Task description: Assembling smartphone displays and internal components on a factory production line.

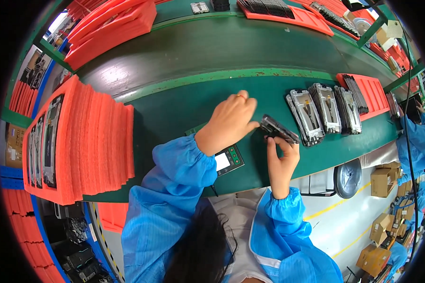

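Note:
My right hand [283, 158] holds a dark phone frame [282, 130] by its lower edge, between thumb and fingers, tilted above the green bench. To its left, my left hand [231, 119] is raised with curled fingers and a ring on one of them. Its thumb points at the end of the frame, and whether they touch is unclear. Anything inside those fingers is hidden. Beneath the left wrist lies a small black tester [229, 160] with a lit white screen and green buttons, partly covered by my hand and sleeve.
Stacks of phone frames [311, 115] stand right of my hands, beside a red foam tray [375, 96] holding more. A tall pile of red foam trays [99, 141] rises at the left. Behind runs a raised green shelf [212, 45]. A round black stool [348, 179] is below the bench.

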`<action>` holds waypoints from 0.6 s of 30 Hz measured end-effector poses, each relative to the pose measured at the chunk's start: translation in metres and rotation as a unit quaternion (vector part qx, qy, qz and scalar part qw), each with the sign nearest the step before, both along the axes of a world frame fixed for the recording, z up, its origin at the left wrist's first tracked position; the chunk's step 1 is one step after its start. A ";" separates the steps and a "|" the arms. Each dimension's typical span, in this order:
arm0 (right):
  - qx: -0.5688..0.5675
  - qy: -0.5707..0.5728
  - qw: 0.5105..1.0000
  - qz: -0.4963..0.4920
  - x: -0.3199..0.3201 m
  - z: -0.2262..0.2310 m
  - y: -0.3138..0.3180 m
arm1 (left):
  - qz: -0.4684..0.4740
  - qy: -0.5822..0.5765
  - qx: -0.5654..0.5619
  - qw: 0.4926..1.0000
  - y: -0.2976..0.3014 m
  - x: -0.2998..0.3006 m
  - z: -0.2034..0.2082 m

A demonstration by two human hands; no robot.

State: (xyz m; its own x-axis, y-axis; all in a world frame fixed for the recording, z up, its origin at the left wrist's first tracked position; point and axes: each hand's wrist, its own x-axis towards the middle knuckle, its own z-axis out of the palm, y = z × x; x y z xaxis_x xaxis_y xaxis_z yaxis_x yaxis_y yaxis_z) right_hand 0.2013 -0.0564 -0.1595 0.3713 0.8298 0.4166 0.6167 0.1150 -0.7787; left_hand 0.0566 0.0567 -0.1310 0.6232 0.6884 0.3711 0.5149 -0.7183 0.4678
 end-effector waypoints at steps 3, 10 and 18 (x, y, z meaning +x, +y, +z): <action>-0.013 0.115 0.993 0.026 -0.004 0.004 0.005 | 0.058 0.095 0.074 0.991 -0.006 -0.007 -0.019; -0.046 0.308 0.949 0.059 -0.004 -0.003 0.016 | -0.009 0.112 -0.078 0.991 -0.010 -0.017 -0.001; -0.055 0.456 0.879 0.130 -0.017 0.008 0.033 | -0.026 -0.169 -0.410 0.896 -0.025 -0.030 0.005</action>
State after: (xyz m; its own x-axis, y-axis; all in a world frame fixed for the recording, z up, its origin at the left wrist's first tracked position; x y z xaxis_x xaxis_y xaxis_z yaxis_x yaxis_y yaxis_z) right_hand 0.1841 -0.0232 -0.1512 0.3006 0.9527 -0.0443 -0.3055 0.0522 -0.9507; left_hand 0.0266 0.0318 -0.1258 0.6096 0.7895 -0.0715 0.2196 -0.0814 0.9722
